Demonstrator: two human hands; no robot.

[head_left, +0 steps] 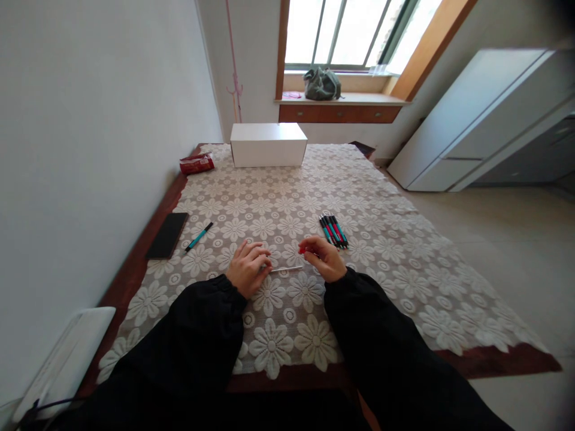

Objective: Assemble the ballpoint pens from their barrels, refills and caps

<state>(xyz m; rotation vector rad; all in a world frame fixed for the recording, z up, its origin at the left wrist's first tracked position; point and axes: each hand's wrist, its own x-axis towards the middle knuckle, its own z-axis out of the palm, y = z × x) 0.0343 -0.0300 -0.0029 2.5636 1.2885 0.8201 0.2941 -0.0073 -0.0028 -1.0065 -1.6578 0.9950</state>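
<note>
Hands at the near middle of the lace-covered surface (381,239): left hand (246,267) pinches one end of a thin white rod (287,269), right hand (324,257) grasps a small red piece (302,248), just before the bundled teal-and-red pens (333,230).

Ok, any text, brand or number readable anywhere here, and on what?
None can be read.
Red packet: printing too blurred.
White box: plain sides, no label visible.
Pens: any markings too small.
Black phone: dark, blank.
</note>
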